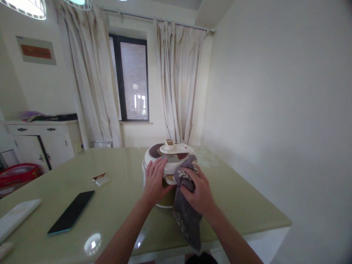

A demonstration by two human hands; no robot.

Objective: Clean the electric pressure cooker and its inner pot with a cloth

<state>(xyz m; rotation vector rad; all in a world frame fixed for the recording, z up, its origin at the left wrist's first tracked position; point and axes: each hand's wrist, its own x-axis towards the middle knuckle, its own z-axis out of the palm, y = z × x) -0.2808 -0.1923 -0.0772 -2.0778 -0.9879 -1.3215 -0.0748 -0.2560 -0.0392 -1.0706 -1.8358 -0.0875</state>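
A white electric pressure cooker (156, 148) with a dark-topped lid stands upright on the table in front of me. My left hand (155, 179) lies against the front left of its lid rim, fingers stretched out and thumb pointing right. In my right hand (199, 192) is a grey patterned cloth (187, 216), bunched between thumb and fingers. The cloth's upper part presses against the cooker's front right side, and its lower end hangs toward the table edge. Part of the cooker's front is hidden behind both hands and the cloth.
The glossy green table (121, 220) bears a dark phone or tablet (72, 212), a small white packet (102, 180) and a long white object (18, 216) on the left. A wall (275, 110) runs along the right. Behind the table hang curtains (178, 73).
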